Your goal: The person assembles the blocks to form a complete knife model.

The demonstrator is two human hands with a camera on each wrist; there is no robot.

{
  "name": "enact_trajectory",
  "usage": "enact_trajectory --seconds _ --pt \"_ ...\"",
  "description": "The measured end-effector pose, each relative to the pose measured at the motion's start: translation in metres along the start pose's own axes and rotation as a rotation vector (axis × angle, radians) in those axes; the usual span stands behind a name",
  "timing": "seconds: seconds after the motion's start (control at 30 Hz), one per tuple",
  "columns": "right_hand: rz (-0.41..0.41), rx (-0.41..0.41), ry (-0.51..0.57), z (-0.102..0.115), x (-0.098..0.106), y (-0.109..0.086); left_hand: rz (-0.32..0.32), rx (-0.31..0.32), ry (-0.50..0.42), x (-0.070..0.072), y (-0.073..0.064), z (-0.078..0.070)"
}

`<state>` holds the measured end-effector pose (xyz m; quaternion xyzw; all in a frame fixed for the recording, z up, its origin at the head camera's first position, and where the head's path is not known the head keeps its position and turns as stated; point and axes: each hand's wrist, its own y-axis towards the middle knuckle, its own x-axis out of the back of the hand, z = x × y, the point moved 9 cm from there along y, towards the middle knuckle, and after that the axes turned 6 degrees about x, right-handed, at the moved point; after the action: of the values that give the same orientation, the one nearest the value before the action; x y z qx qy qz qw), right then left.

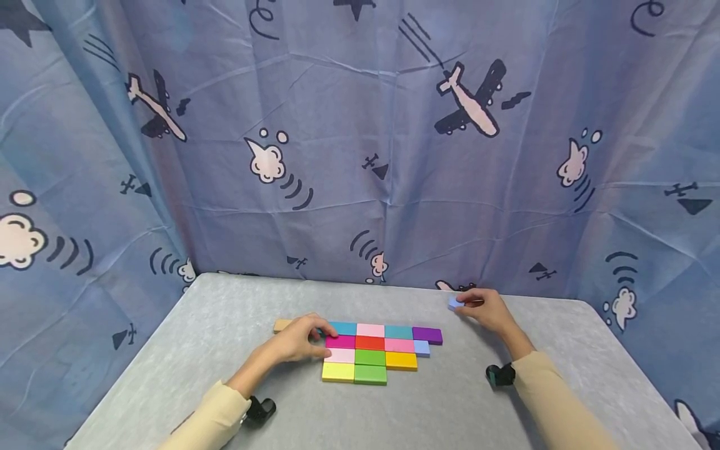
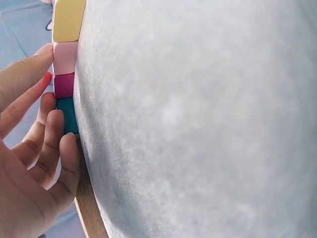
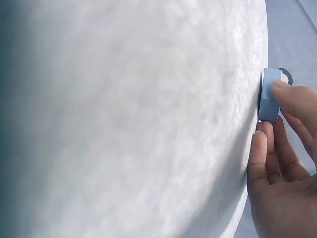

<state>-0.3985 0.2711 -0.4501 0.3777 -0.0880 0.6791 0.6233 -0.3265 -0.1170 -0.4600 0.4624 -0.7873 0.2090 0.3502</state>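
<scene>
Flat coloured blocks lie edge to edge in rows on the table, around the middle of the head view. My left hand (image 1: 298,340) rests at the left end of these rows, a fingertip over the magenta block (image 1: 340,342) and the thumb at the light pink block (image 1: 340,355). In the left wrist view its other fingers lie loosely along the teal block (image 2: 68,114). Toward the table's back right, my right hand (image 1: 488,310) pinches a light blue block (image 3: 269,99) between thumb and fingers, low over the tabletop.
A tan wooden block (image 1: 282,325) sticks out behind the left hand. At the right end of the rows lie a purple block (image 1: 427,336), a small light blue block (image 1: 422,349) and a yellow-orange block (image 1: 401,361). A patterned blue curtain (image 1: 337,219) hangs behind the grey table (image 1: 439,412).
</scene>
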Motion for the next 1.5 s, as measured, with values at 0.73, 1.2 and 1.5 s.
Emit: enact_trajectory --seconds 0.73,1.2,1.5 --pt "0.168 0.156 0.087 0.045 0.0 -0.031 -0.011 -0.014 -0.007 0.002 -0.003 -0.001" --pt "0.286 0.178 0.162 0.084 -0.019 -0.053 -0.003 -0.001 0.012 0.001 0.001 0.0" --pt "0.364 0.166 0.232 0.1 -0.043 -0.069 -0.019 -0.012 0.004 0.003 -0.002 -0.002"
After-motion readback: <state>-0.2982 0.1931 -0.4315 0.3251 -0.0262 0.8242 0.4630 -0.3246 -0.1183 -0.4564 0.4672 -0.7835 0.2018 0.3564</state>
